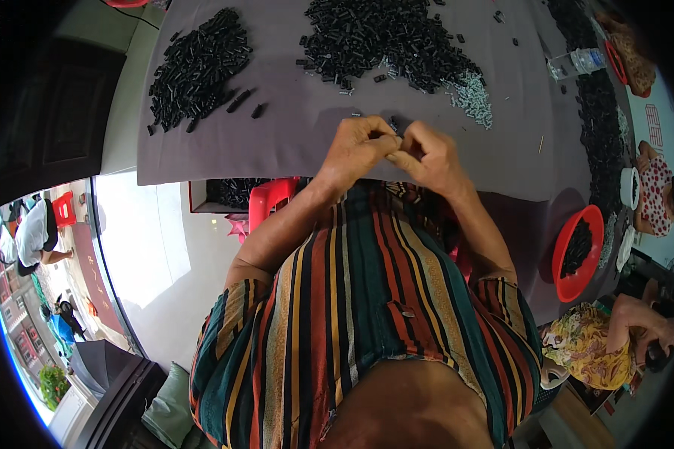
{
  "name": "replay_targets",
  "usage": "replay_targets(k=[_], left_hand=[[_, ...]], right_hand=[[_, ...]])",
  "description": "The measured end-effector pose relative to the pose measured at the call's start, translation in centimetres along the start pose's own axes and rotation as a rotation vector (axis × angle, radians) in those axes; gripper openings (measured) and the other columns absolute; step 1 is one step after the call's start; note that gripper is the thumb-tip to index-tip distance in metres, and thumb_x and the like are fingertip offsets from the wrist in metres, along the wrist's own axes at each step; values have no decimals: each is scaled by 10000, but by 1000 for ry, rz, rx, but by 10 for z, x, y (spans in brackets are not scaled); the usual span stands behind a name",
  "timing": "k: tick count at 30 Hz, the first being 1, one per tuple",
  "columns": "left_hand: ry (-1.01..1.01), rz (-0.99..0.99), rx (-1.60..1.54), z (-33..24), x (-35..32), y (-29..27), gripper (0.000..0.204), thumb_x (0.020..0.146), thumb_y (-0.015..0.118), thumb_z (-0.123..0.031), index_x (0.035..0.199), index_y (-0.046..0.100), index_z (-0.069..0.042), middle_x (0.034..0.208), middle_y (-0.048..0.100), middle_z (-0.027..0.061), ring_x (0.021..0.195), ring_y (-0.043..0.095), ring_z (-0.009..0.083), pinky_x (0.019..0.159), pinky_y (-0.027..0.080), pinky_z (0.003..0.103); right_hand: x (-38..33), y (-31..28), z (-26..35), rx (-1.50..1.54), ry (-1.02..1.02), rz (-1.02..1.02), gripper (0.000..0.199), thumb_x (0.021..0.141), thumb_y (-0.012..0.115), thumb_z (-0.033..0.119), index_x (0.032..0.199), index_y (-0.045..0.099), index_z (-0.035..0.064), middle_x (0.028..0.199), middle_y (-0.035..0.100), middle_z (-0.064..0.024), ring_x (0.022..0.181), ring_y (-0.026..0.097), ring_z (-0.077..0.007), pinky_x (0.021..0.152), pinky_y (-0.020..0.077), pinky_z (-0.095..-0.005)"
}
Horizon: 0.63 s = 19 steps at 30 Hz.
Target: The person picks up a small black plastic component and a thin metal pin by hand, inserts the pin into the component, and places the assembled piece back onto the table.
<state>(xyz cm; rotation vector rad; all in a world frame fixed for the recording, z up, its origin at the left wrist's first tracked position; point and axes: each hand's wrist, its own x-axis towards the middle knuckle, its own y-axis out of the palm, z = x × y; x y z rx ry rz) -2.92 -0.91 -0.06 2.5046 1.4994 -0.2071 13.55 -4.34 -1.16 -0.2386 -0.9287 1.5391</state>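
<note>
My left hand (354,152) and my right hand (432,159) meet above the near edge of a cloth-covered table (277,142). The fingertips of both are pinched together, and what they hold is too small and covered to make out. Just beyond the fingers a small dark piece (394,122) shows; whether it lies on the cloth or is held, I cannot tell. Ahead of my hands lies a big heap of small black plastic parts (374,41). At its right edge is a pile of tiny pale grey pieces (472,99). Another heap of black parts (201,67) lies to the left.
On the right stand a red bowl (577,254) of black parts, a white bowl (629,187) and a clear plastic bottle (577,63). A long band of black parts (599,127) runs along that side. Other people sit there. Below the table's left edge is an open box (198,196) with black parts.
</note>
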Motion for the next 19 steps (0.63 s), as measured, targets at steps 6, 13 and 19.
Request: replay_targets(k=[6, 13, 19], left_hand=[[382, -536, 543, 2, 4, -65, 83, 773, 640, -63, 823, 626, 2, 716, 623, 42, 660, 551, 76, 608, 441, 216], [465, -910, 1311, 11, 5, -170, 91, 751, 622, -134, 800, 611, -59, 714, 578, 111, 689, 571, 288, 643, 448, 384], [254, -908, 1483, 21, 8, -185, 142, 758, 610, -162, 873, 616, -80, 872, 581, 132, 853, 546, 316, 753, 415, 414]], right_hand=[[16, -29, -60, -438, 118, -223, 84, 758, 622, 95, 793, 558, 54, 794, 521, -93, 724, 554, -275, 617, 454, -379], [28, -32, -77, -643, 84, -98, 86, 750, 607, 56, 788, 534, 29, 794, 511, -102, 765, 547, -284, 637, 459, -396], [31, -33, -76, -467, 130, -127, 116, 767, 604, 90, 820, 516, 35, 809, 526, -113, 780, 561, -279, 642, 469, -382]])
